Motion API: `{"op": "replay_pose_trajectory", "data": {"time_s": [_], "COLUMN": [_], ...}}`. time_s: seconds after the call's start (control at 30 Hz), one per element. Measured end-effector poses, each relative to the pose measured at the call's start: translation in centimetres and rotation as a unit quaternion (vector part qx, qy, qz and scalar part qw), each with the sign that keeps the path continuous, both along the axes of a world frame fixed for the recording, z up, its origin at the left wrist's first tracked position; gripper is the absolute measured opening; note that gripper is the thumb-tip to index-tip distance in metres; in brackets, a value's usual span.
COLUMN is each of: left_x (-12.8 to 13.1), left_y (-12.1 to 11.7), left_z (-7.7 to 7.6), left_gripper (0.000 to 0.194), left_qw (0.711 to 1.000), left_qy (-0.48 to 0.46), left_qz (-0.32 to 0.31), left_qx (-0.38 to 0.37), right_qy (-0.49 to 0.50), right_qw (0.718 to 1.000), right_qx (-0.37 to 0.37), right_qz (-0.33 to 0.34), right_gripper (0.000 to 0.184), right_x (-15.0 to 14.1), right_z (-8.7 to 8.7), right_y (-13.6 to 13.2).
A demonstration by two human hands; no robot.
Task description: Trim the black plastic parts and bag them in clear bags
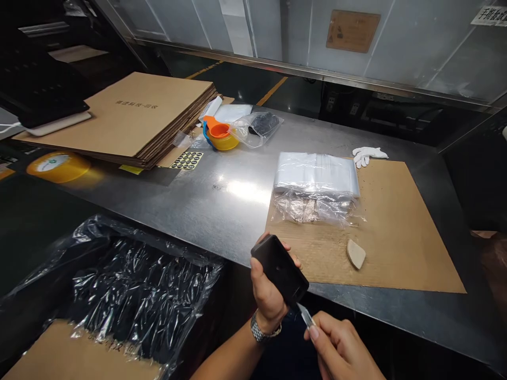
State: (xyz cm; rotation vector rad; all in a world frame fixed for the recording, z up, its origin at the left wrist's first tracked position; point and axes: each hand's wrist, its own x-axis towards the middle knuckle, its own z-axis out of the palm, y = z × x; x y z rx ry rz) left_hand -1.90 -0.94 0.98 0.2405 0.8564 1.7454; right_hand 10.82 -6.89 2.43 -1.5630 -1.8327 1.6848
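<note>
My left hand (269,295), with a metal watch on its wrist, grips a black rectangular plastic case (280,268) tilted in front of the table edge. Fingers wrap its far side and the thumb presses the near side. In my right hand (336,343) is a small craft knife (306,315), pinched between thumb and fingers. Its blade tip meets the lower corner of the case. The knife's handle is mostly hidden in the hand. A beige wedge-shaped block (356,254) lies on the cardboard sheet (400,232) beyond my hands.
Clear plastic bags (317,174) and a white glove (369,155) lie at the cardboard's back. Tape in an orange dispenser (222,134) stands beside stacked cardboard (158,116). A sticker sheet (187,160) is nearby. At lower left, a box (51,353) holds black plastic-wrapped items (138,285).
</note>
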Motion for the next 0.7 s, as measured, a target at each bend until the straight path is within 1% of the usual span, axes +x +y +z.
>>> {"op": "replay_pose_trajectory", "data": {"time_s": [0.03,0.07,0.1,0.13,0.2,0.23,0.27,0.3,0.33,0.4,0.57,0.7], "left_x": [0.0,0.0,0.0,0.0,-0.1,-0.1,-0.1,-0.2,-0.2,-0.2,-0.4,-0.4], "left_y": [0.1,0.2,0.2,0.3,0.3,0.3,0.2,0.2,0.2,0.1,0.1,0.1], "left_z": [0.1,0.2,0.3,0.3,0.4,0.5,0.5,0.6,0.7,0.8,1.0,1.1], "left_gripper": [0.044,0.043,0.043,0.043,0.044,0.045,0.045,0.045,0.044,0.043,0.044,0.044], "left_qw": [1.0,0.999,0.999,0.998,0.997,0.997,0.996,0.995,0.995,0.994,0.99,0.988], "left_qy": [-0.008,-0.013,-0.017,-0.019,-0.017,-0.014,-0.009,-0.003,0.001,0.012,0.043,0.059], "left_qz": [0.014,0.029,0.043,0.055,0.074,0.08,0.086,0.092,0.097,0.107,0.121,0.125], "left_qx": [-0.001,-0.003,-0.005,-0.004,0.006,0.012,0.018,0.023,0.027,0.035,0.057,0.062], "right_qy": [-0.028,-0.051,-0.067,-0.08,-0.111,-0.137,-0.167,-0.194,-0.216,-0.243,-0.273,-0.263], "right_qw": [0.997,0.988,0.969,0.942,0.875,0.842,0.815,0.794,0.78,0.767,0.762,0.761], "right_qx": [0.066,0.147,0.236,0.325,0.469,0.519,0.552,0.571,0.581,0.588,0.582,0.586], "right_qz": [-0.003,-0.003,0.002,0.012,0.039,0.052,0.065,0.076,0.083,0.088,0.08,0.086], "right_gripper": [0.038,0.033,0.027,0.024,0.027,0.029,0.03,0.029,0.029,0.028,0.03,0.03], "right_x": [0.1,0.2,0.3,0.3,0.3,0.2,0.1,-0.1,-0.2,-0.5,-1.1,-1.1], "right_z": [0.0,-0.1,-0.2,-0.3,-0.7,-0.8,-0.9,-1.0,-1.0,-0.8,-0.3,-0.6], "right_y": [-0.2,-0.3,-0.5,-0.6,-0.8,-0.8,-0.9,-0.9,-0.9,-0.9,-1.2,-1.2]}}
